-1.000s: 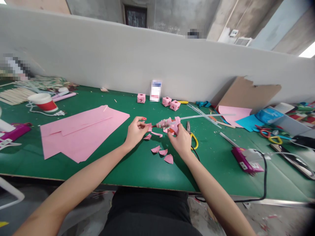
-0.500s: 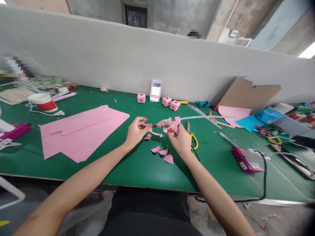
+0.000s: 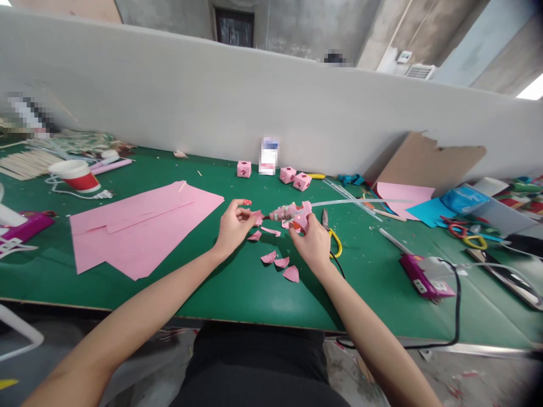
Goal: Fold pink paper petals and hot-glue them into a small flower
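Note:
Pinched between the thumb and fingers of my left hand is a small pink paper piece. My right hand is wrapped round the handle of a pink hot glue gun, its nozzle pointing left at the paper piece; whether they touch I cannot tell. A long clear glue stick sticks out of the gun's back. Below the gun lie a narrow paper strip and several curved pink paper petals. Scissors with yellow handles lie just right of my right hand, partly hidden by it.
Large pink paper sheets cover the table's left part. Small pink paper cubes stand near the white partition. A purple power strip with a black cord lies right, near a phone. A paper cup is far left.
My left hand has turned the paper piece slightly, so more of it shows by the nozzle. The glue gun and my right hand have hardly moved.

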`<state>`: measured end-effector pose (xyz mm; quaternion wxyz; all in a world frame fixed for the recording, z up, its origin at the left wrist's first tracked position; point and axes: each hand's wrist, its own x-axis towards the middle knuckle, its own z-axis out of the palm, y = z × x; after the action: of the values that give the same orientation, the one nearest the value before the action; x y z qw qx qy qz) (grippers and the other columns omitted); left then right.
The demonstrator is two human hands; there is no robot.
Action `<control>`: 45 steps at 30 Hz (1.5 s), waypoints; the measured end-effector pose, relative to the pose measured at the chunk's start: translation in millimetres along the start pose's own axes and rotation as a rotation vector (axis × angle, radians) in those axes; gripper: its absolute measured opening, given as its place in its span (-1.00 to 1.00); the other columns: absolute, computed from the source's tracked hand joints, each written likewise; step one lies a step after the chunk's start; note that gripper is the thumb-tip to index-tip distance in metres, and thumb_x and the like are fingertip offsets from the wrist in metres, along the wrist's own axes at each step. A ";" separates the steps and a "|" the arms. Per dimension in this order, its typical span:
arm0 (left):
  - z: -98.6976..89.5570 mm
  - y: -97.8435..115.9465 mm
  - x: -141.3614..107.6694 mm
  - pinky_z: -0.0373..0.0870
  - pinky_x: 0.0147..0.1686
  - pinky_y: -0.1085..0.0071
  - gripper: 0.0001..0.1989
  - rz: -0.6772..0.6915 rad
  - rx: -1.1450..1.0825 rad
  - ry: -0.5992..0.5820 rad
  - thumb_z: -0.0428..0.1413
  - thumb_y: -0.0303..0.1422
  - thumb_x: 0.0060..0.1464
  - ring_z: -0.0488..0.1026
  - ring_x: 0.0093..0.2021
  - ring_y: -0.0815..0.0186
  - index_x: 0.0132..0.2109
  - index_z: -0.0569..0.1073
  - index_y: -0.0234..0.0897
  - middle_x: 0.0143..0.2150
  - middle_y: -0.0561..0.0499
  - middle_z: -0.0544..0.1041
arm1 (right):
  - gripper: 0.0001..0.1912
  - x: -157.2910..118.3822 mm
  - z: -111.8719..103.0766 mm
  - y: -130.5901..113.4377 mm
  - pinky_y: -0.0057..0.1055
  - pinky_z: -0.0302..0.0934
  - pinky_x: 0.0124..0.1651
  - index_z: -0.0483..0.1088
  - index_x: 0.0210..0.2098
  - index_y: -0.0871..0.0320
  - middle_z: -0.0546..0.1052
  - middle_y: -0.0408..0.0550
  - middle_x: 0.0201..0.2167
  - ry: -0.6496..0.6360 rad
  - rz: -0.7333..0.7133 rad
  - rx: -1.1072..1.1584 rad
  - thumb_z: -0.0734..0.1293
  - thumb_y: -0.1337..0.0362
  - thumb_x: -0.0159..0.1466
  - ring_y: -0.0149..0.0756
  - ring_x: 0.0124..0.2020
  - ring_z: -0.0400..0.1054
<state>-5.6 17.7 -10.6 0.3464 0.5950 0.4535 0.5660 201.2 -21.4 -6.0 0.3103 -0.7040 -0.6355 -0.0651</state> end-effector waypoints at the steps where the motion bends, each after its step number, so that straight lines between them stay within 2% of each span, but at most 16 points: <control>1: -0.1 0.1 0.1 0.43 -0.22 0.37 -0.64 0.003 0.001 0.002 0.25 -0.27 -0.01 0.57 -0.30 0.26 -0.06 0.38 -0.22 -0.34 0.02 0.57 | -0.71 0.1 0.0 0.4 -0.39 -0.02 -0.41 0.26 -0.25 0.11 0.51 -0.04 -0.43 0.002 -0.002 0.000 0.25 0.01 0.24 -0.16 -0.42 0.38; 20: 0.8 -6.3 0.6 0.43 -0.22 0.37 -0.65 0.020 0.030 -0.010 0.23 -0.30 0.01 0.57 -0.28 0.26 -0.05 0.37 -0.22 -0.35 0.03 0.58 | -0.67 3.5 -0.2 4.3 -0.39 -0.05 -0.43 0.23 -0.29 0.10 0.46 -0.06 -0.47 0.030 0.022 0.069 0.23 -0.04 0.23 -0.19 -0.46 0.31; 28: 0.7 -3.9 0.0 0.43 -0.21 0.39 -0.65 0.021 0.019 0.015 0.24 -0.32 0.00 0.56 -0.29 0.28 -0.06 0.38 -0.23 -0.36 0.04 0.57 | -0.69 11.2 6.4 10.9 -0.40 0.02 -0.42 0.18 -0.41 0.07 0.41 -0.14 -0.55 -0.111 0.079 0.231 0.28 -0.02 0.20 -0.27 -0.53 0.25; 31: 0.6 -1.8 -0.5 0.43 -0.21 0.39 -0.66 0.018 0.016 0.012 0.24 -0.33 -0.01 0.56 -0.27 0.27 -0.06 0.39 -0.23 -0.37 0.04 0.57 | -0.69 16.5 9.9 20.2 -0.39 0.07 -0.38 0.22 -0.41 0.09 0.45 -0.06 -0.49 -0.151 0.099 0.175 0.25 -0.01 0.23 -0.22 -0.46 0.31; 36: 1.2 -1.7 -0.7 0.44 -0.20 0.38 -0.66 0.013 0.000 0.004 0.24 -0.35 -0.01 0.57 -0.28 0.28 -0.06 0.39 -0.22 -0.37 0.05 0.57 | -0.66 26.6 14.8 39.0 -0.28 0.17 -0.14 0.37 -0.28 0.24 0.50 0.21 -0.27 -0.187 0.095 -0.067 0.22 0.05 0.30 0.00 -0.15 0.37; 40: 1.5 -2.4 -0.8 0.45 -0.19 0.38 -0.67 0.008 -0.010 -0.002 0.24 -0.35 -0.01 0.57 -0.27 0.27 -0.07 0.39 -0.23 -0.37 0.04 0.58 | -0.49 32.4 14.8 50.2 -0.12 0.16 -0.03 0.39 -0.07 0.39 0.44 0.39 -0.08 -0.170 0.225 -0.236 0.19 0.01 0.32 0.15 -0.03 0.33; 45: 1.7 -1.6 -1.6 0.45 -0.19 0.37 -0.67 0.009 0.003 -0.009 0.24 -0.33 -0.01 0.58 -0.25 0.25 -0.08 0.39 -0.23 -0.38 0.04 0.59 | -0.45 31.1 13.0 58.0 -0.01 0.15 -0.02 0.35 -0.03 0.49 0.37 0.50 -0.04 -0.140 0.319 -0.345 0.19 0.03 0.32 0.26 0.03 0.26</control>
<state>-4.1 17.0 -12.8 0.3450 0.6000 0.4500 0.5643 257.3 12.0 -21.8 0.1471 -0.8408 -0.5157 -0.0737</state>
